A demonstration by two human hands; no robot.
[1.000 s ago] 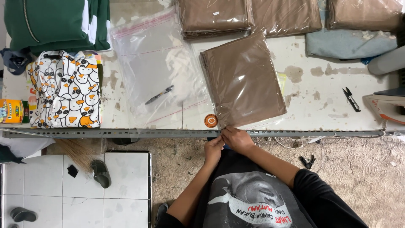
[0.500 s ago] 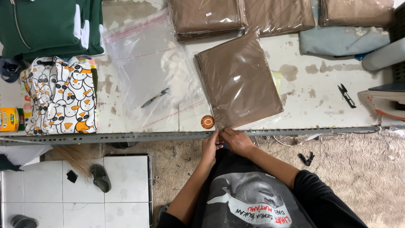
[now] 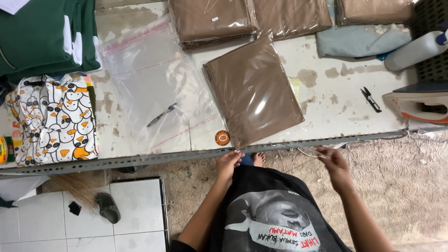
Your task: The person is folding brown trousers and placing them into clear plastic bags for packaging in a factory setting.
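Brown packet [image 3: 254, 91], sealed in clear plastic, is lying on the table [image 3: 326, 105] at its near edge; more packets are stacked behind, while an empty bag [image 3: 154, 79] is waiting beside it. Left hand [image 3: 228, 163] is touching the packet's corner, fingers curled. Right hand [image 3: 332, 158] is pinching something thin, hard to make out.

The hands, together at the table edge below the bagged brown garment [image 3: 254, 91] a second ago, are now apart. The right hand [image 3: 332, 160] has drawn away to the right, pinching a thin strip that stretches out from the edge, while the left hand [image 3: 228, 163] remains near the bag's lower corner.
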